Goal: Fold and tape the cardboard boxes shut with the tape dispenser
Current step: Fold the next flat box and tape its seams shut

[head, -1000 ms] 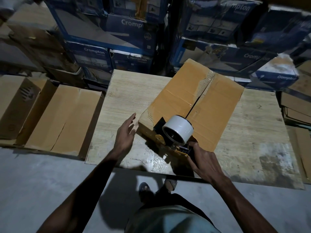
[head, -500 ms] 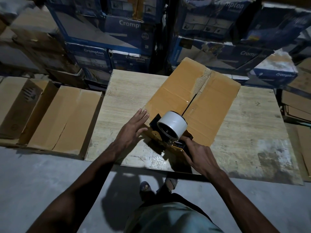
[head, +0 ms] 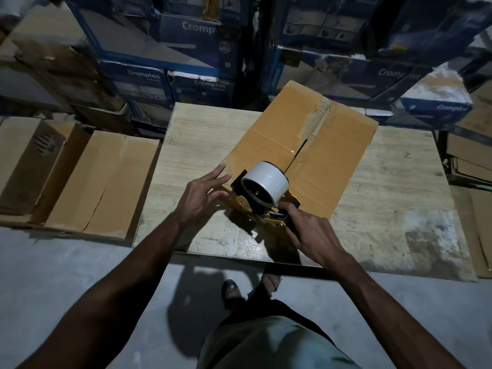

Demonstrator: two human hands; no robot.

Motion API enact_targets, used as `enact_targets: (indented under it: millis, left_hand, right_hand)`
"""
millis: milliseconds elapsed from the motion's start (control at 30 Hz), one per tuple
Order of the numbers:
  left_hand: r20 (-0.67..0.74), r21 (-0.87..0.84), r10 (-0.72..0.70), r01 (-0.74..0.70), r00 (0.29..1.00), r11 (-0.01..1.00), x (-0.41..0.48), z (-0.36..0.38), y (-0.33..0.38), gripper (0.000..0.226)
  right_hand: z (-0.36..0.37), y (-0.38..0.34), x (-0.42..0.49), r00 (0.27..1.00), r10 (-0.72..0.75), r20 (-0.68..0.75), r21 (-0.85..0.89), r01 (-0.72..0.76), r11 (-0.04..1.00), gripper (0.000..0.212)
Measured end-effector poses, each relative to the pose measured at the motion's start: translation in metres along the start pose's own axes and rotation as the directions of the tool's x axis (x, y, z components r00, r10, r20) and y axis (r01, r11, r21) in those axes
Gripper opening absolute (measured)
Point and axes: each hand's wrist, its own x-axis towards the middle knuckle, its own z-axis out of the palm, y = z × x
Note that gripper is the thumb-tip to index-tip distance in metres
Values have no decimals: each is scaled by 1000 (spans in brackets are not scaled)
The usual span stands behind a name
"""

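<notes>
The brown cardboard box (head: 314, 145), flaps folded shut, lies flat under the yellow tape dispenser (head: 262, 194).

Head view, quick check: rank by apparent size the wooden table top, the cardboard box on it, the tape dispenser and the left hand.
1. wooden table top
2. cardboard box
3. tape dispenser and left hand: these look about alike, and the hand may be nearer the camera, so I leave them unranked.

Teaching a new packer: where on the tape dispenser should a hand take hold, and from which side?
Grip the tape dispenser by its near end, coming from the person's side, as the right hand does. The white roll fills the far end at the cardboard box edge, so the near end is likely the only free hold.
</notes>
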Motion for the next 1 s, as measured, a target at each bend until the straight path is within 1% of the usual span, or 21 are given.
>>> enact_targets:
  millis: [167,267,400,533,567,600,667,700,733,767,833,900,1000]
  left_hand:
    - [-12,-13,26,-26,1000,1000,2,0,-6,52]
    - [-6,-22,55,-56,998,998,2,1,-8,54]
    - [-12,-14,66,-67,998,998,4,2,-11,56]
    - [24,1,42,-42,999,999,1,2,-11,57]
    - [35,52,27,-29,999,998,1,2,-9,56]
    - [42,163,17,-24,999,986,0,3,-8,56]
    - [82,429,28,-60,996,901,-2,9,-2,61]
    - [139,495,47,-110,989,862,-2,13,4,64]
    - [212,506,75,-175,975,845,-4,21,11,65]
    - [282,480,103,-233,954,846,-5,31,21,65]
    - [367,391,136,-285,920,875,-7,54,43,60]
    - [404,329,126,-272,906,904,-9,77,67,52]
    - [392,363,70,-224,918,905,-14,101,98,49]
  right_hand:
    - [-10,7,-20,1000,-19,-13,-17,19,1000,54]
    - [-17,23,-50,1000,12,1,-60,-11,998,60]
    - [-27,39,-91,998,66,25,-93,-63,994,62]
    - [-28,45,-106,995,90,29,-93,-87,992,62]
    - [-27,45,-106,995,91,27,-104,-88,991,61]
    - [-26,46,-105,995,93,28,-112,-90,990,61]
    - [-24,48,-106,995,95,38,-118,-89,989,61]
    - [-23,49,-107,995,96,41,-115,-90,989,61]
    - [-22,49,-108,994,98,45,-107,-93,990,60]
    - [-22,50,-108,994,100,48,-103,-95,990,60]
    - [-22,50,-108,994,95,45,-107,-90,990,60]
    - [-22,50,-108,995,93,34,-102,-89,991,60]
    - [-23,50,-107,996,89,19,-103,-87,991,59]
